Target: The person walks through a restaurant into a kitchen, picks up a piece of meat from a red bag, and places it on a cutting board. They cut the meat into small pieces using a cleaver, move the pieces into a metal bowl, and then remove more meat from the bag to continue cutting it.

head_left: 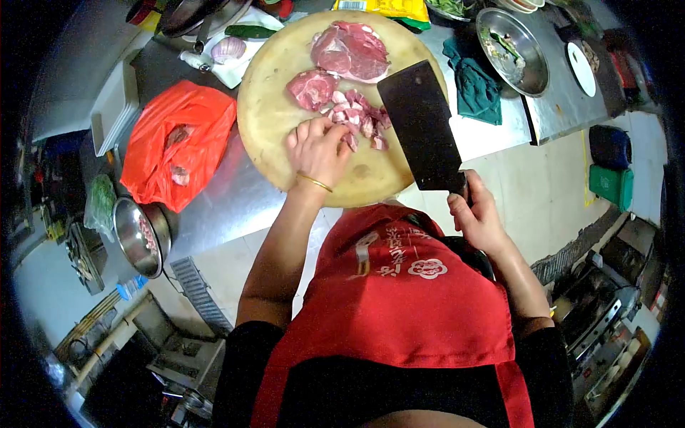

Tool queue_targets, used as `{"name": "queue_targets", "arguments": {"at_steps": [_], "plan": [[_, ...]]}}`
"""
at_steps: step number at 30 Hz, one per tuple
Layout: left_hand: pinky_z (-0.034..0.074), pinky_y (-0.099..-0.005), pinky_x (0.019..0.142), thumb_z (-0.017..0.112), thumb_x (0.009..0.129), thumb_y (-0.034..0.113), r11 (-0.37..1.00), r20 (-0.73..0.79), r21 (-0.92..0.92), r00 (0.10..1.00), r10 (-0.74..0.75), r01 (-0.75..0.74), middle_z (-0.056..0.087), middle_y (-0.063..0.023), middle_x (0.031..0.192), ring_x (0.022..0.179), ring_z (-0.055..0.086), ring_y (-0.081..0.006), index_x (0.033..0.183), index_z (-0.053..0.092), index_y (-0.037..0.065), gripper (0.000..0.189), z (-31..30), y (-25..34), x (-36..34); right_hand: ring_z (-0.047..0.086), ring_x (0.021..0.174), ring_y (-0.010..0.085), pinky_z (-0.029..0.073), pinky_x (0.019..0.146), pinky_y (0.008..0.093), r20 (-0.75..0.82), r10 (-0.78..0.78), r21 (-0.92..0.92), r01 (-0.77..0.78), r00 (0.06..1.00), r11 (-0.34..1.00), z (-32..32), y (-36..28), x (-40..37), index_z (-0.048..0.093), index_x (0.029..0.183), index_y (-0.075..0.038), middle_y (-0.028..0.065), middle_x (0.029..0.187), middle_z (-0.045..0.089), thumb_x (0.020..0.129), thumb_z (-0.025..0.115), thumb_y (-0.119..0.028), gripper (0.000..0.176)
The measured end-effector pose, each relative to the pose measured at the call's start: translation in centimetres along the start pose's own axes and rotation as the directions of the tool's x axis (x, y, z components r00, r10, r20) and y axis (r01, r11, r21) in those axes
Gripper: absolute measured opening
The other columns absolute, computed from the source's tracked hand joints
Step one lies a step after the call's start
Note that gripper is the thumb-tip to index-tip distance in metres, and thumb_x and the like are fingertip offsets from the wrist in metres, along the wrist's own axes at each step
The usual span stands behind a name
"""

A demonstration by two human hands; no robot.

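A round, pale chopping board lies on the metal counter. On it are a large slab of raw red meat, a smaller chunk of meat and a pile of cut meat pieces. My left hand, with a gold bracelet at the wrist, rests on the board with fingers curled round a piece of meat at the pile's near edge. My right hand grips the handle of a cleaver. Its broad dark blade is raised over the board's right side.
Left of the board lie a red plastic bag with meat inside and a metal bowl of meat pieces. A purple onion is behind. To the right are a dark green cloth and a steel basin with green vegetables.
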State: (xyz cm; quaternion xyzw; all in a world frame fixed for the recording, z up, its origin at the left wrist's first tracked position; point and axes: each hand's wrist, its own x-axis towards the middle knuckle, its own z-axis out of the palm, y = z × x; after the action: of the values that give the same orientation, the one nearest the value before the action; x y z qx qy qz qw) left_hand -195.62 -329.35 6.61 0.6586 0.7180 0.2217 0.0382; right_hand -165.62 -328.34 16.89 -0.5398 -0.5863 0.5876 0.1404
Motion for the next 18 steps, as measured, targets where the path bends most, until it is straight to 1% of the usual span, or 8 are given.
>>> {"name": "queue_targets", "arguments": {"at_steps": [3, 6, 7, 10, 11, 13, 16, 18], "plan": [[0.04, -0.0427, 0.091, 0.073, 0.071, 0.02, 0.998, -0.055, 0.001, 0.996, 0.065, -0.065, 0.065, -0.0035, 0.1, 0.098, 0.059, -0.0265, 0.087, 0.069, 0.015, 0.017, -0.1, -0.5, 0.6, 0.052, 0.062, 0.0139, 0.045, 0.056, 0.0319, 0.029, -0.036, -0.073, 0.038, 0.999, 0.997, 0.4, 0.1, 0.5, 0.049, 0.113, -0.003, 0.0046, 0.071, 0.052, 0.094, 0.059, -0.011, 0.023], [0.044, -0.0426, 0.086, 0.069, 0.073, 0.021, 0.97, -0.1, -0.211, 0.985, -0.142, 0.119, 0.066, -0.0063, 0.084, 0.082, 0.06, -0.0279, 0.076, 0.066, 0.016, 0.007, -1.0, -2.2, 0.3, 0.054, 0.057, 0.0149, 0.045, 0.053, 0.0315, 0.085, -0.179, -0.21, 0.194, 0.98, 0.958, 0.6, -0.3, 1.0, 0.048, 0.117, -0.003, 0.0061, 0.071, 0.054, 0.094, 0.057, -0.01, 0.026], [0.048, -0.0372, 0.073, 0.068, 0.08, 0.015, 0.897, -0.09, -0.392, 0.962, -0.258, 0.204, 0.066, -0.0064, 0.079, 0.07, 0.061, -0.0233, 0.08, 0.066, 0.011, 0.005, -2.0, -2.9, -0.1, 0.054, 0.054, 0.0144, 0.045, 0.051, 0.0304, 0.115, -0.235, -0.261, 0.258, 0.965, 0.93, 0.7, -0.4, 0.9, 0.046, 0.119, -0.003, 0.0061, 0.071, 0.055, 0.094, 0.055, -0.009, 0.027], [0.047, -0.0283, 0.064, 0.066, 0.087, 0.009, 0.587, -0.096, -0.769, 0.862, -0.498, 0.253, 0.067, -0.0047, 0.081, 0.071, 0.062, -0.014, 0.082, 0.064, 0.005, 0.006, -1.9, -6.4, -1.6, 0.062, 0.071, 0.0435, 0.05, 0.064, 0.0475, 0.322, -0.15, -0.406, 0.28, 0.935, 0.87, 1.0, -2.2, 1.7, 0.046, 0.121, -0.004, 0.0227, 0.073, 0.06, 0.089, 0.06, -0.014, 0.036], [0.046, -0.0263, 0.064, 0.066, 0.088, 0.009, 0.464, -0.057, -0.85, 0.834, -0.549, 0.248, 0.067, -0.004, 0.081, 0.073, 0.061, -0.0121, 0.082, 0.064, 0.005, 0.007, -2.3, -7.3, -2.0, 0.063, 0.074, 0.0458, 0.05, 0.066, 0.0513, 0.393, -0.204, -0.423, 0.374, 0.897, 0.825, 1.3, -2.2, 2.0, 0.044, 0.122, -0.005, 0.0241, 0.075, 0.062, 0.088, 0.06, -0.015, 0.039], [0.045, -0.0223, 0.065, 0.065, 0.092, 0.008, 0.187, 0.054, -0.958, 0.781, -0.622, 0.215, 0.066, -0.0025, 0.082, 0.076, 0.061, -0.0084, 0.082, 0.063, 0.004, 0.011, -3.4, -8.0, -2.7, 0.064, 0.079, 0.0463, 0.051, 0.07, 0.0526, 0.49, -0.103, -0.445, 0.35, 0.866, 0.824, 2.3, -3.4, 2.6, 0.044, 0.12, -0.005, 0.0267, 0.08, 0.064, 0.089, 0.058, -0.014, 0.036], [0.047, -0.0332, 0.078, 0.072, 0.082, 0.011, 0.749, -0.19, -0.632, 0.896, -0.4, 0.2, 0.066, -0.0018, 0.087, 0.078, 0.061, -0.0175, 0.088, 0.068, 0.01, 0.007, -3.0, -6.9, -4.0, 0.064, 0.082, 0.047, 0.051, 0.072, 0.0528, 0.451, -0.119, -0.409, 0.323, 0.884, 0.853, 3.0, -2.5, 3.5, 0.044, 0.121, -0.005, 0.0276, 0.083, 0.064, 0.089, 0.057, -0.014, 0.035], [0.046, -0.0392, 0.086, 0.074, 0.077, 0.013, 0.945, -0.242, -0.284, 0.942, -0.232, 0.16, 0.066, -0.0009, 0.093, 0.084, 0.06, -0.0222, 0.091, 0.071, 0.013, 0.014, -2.8, -5.8, -5.3, 0.064, 0.083, 0.0469, 0.051, 0.072, 0.0529, 0.35, -0.136, -0.448, 0.294, 0.927, 0.844, 3.2, -2.3, 3.8, 0.044, 0.121, -0.005, 0.0269, 0.084, 0.065, 0.09, 0.057, -0.014, 0.035]]}}
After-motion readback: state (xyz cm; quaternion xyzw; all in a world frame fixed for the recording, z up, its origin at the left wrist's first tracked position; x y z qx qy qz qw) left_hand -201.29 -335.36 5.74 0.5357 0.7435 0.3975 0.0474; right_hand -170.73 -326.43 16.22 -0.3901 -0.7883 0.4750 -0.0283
